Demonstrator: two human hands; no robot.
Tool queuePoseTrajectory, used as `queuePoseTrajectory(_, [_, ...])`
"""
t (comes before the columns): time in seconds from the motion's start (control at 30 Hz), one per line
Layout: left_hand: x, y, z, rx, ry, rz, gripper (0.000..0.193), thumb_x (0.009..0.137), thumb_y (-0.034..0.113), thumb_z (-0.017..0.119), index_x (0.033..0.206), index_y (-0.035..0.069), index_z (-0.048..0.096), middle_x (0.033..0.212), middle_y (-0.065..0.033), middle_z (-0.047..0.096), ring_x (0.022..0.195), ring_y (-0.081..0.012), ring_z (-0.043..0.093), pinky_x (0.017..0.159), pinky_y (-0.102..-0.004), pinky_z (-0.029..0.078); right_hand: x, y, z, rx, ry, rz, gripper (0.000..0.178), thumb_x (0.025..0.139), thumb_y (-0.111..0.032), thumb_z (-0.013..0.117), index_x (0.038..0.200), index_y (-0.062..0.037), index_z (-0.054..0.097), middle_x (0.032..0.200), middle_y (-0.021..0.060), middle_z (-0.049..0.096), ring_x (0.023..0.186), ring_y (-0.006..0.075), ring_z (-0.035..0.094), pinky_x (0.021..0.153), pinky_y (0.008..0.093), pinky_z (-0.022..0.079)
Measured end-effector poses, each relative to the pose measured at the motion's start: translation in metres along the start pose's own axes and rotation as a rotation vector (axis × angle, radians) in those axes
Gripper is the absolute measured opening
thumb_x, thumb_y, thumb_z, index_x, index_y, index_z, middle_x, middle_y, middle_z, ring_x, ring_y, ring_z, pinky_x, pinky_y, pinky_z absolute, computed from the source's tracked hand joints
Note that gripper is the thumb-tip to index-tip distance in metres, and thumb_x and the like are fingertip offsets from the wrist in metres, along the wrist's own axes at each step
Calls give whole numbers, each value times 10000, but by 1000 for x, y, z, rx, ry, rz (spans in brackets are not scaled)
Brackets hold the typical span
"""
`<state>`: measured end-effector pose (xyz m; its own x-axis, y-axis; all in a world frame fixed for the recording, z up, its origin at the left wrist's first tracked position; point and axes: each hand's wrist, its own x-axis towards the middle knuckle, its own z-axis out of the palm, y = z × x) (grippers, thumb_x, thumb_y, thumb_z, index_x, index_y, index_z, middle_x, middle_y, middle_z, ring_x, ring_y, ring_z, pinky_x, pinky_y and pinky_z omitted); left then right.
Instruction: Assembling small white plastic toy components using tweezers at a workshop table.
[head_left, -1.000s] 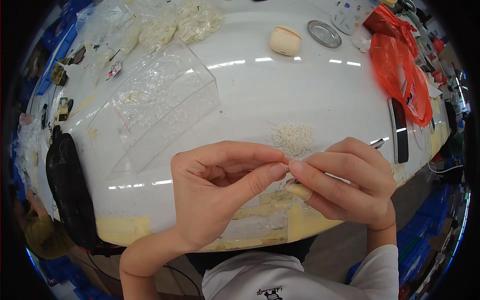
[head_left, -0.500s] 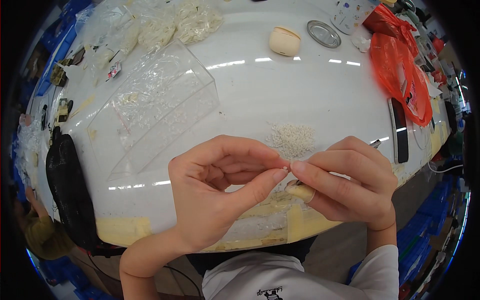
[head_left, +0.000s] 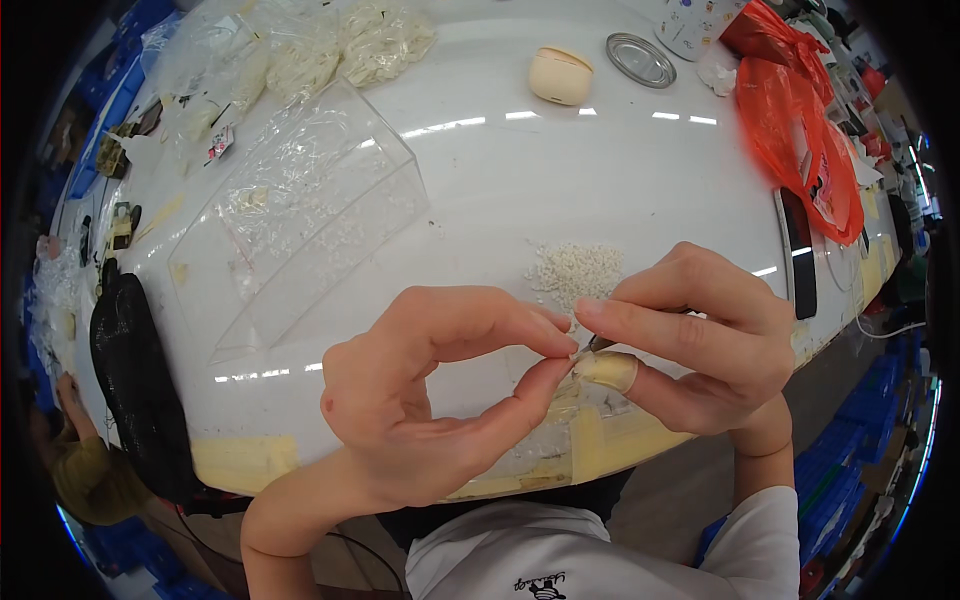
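My left hand (head_left: 430,400) and my right hand (head_left: 705,345) meet fingertip to fingertip just above the near edge of the white table (head_left: 560,170). Between the left thumb and forefinger sits a tiny white piece (head_left: 574,350). My right hand pinches a thin dark metal tool (head_left: 600,343) whose tip touches that piece; its thumb wears a yellowish finger cot (head_left: 610,370). Just beyond the fingers lies a small heap of tiny white pieces (head_left: 578,270) on the table.
A clear plastic box (head_left: 300,215) lies to the left. Bags of white parts (head_left: 330,45) sit at the far left. A cream case (head_left: 560,75), a metal lid (head_left: 640,60), orange bags (head_left: 810,140) and a dark flat device (head_left: 797,255) are at the right. A black bag (head_left: 135,385) hangs at the left edge.
My left fingers have opened into a wider arch while the thumb and forefinger stay pinched at the tip. The right hand has hardly moved.
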<state>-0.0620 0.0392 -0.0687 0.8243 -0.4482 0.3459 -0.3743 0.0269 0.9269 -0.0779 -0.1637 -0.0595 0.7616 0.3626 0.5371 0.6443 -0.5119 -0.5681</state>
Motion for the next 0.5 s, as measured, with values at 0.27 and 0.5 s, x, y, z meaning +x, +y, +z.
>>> queuePoseTrajectory(0.27, [5, -6, -11, 142, -156, 162, 614, 654, -200, 644, 1086, 39, 280, 824, -139, 629, 747, -236, 664, 765, -310, 551, -1, 2, 8, -67, -11, -10, 296, 614, -83, 717, 909, -71, 741, 743, 42, 609, 568, 108, 464, 481, 204, 383])
queuePoseTrajectory(0.5, [-6, -12, -9, 388, -58, 123, 616, 641, -147, 711, 1122, 38, 374, 1009, -60, 550, 683, -158, 596, 708, -175, 467, -6, 8, 15, -155, -38, -26, 290, 591, -73, 711, 878, -89, 747, 710, 17, 600, 535, 101, 434, 451, 209, 351])
